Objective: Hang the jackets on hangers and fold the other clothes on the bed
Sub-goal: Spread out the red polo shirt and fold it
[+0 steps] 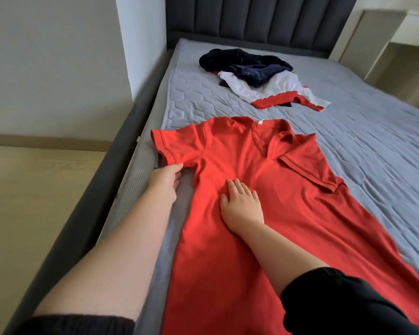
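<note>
Head view: both arms reach forward over the bed (363,151).
Red polo shirt (249,151): spread face up on the near part of the bed, collar away. It is laid flat for folding, and the far sleeve seems turned in over the body.
Right hand (242,206): released, palm down on the shirt's middle with fingers straight — likely pinning the cloth.
Left hand (165,182): thumb touches the near sleeve's cuff; I cannot tell whether it pinches it — probably the next fold.
Pile of clothes (259,78): navy and white-red garments heaped farther up the bed, well apart, not yet folded.
</note>
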A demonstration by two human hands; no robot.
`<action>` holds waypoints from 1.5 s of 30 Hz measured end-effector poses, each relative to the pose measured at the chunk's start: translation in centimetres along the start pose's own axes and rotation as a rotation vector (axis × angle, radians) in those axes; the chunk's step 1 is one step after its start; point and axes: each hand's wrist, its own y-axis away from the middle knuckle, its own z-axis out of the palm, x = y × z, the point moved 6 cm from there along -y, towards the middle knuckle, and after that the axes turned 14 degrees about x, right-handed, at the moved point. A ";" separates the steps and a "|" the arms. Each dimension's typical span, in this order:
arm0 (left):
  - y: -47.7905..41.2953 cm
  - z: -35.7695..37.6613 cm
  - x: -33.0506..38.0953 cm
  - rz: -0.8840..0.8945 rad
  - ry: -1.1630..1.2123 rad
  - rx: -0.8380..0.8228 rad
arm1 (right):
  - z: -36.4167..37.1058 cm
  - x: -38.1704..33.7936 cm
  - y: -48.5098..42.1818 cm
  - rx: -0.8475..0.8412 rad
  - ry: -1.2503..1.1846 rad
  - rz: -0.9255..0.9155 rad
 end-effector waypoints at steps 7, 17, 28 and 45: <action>1.8 3.1 6.0 0.641 -0.342 0.284 | -2.0 3.9 -2.2 -0.102 -0.796 0.454; 4.3 5.3 -1.2 1.356 -0.789 -0.317 | -1.2 6.0 -2.3 -0.014 -1.572 0.883; 3.4 5.0 -0.2 1.472 -0.715 -0.109 | -0.9 5.9 -7.2 0.032 -0.991 0.775; 2.3 4.4 0.2 1.272 -0.763 0.025 | -1.2 4.9 -7.0 0.288 -0.988 1.054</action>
